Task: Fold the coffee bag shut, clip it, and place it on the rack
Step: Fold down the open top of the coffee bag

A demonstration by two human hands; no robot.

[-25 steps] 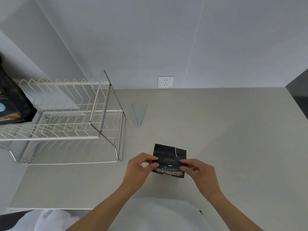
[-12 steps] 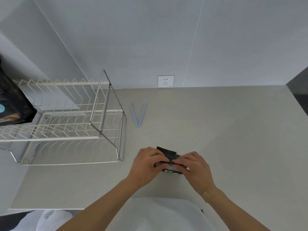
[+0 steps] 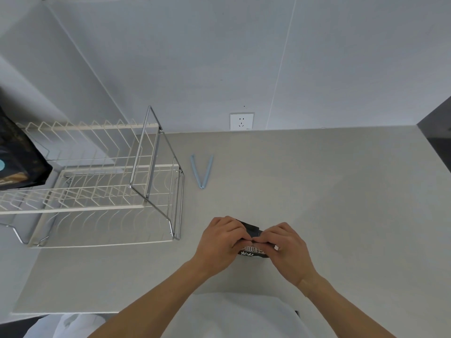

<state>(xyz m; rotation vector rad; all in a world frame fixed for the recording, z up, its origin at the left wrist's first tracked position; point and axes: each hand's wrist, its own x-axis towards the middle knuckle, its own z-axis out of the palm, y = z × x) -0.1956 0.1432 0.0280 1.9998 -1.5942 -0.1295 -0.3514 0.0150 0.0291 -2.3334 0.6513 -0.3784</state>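
A small black coffee bag (image 3: 252,251) with white lettering lies on the grey counter near its front edge. My left hand (image 3: 220,242) and my right hand (image 3: 284,250) both pinch its top, fingertips meeting over the middle, and cover most of it. The bag's far end is rolled down toward me under my fingers. A pale blue clip (image 3: 201,171) lies spread in a V on the counter beyond the bag. The two-tier wire rack (image 3: 102,186) stands at the left.
A large dark bag (image 3: 17,162) sits on the rack's upper tier at the far left. A wall socket (image 3: 241,121) is behind the counter. The counter (image 3: 329,191) ends at a dark edge on the right.
Both hands have closed in over the bag and rolled its top down toward me; far less of the black bag shows than a second ago.
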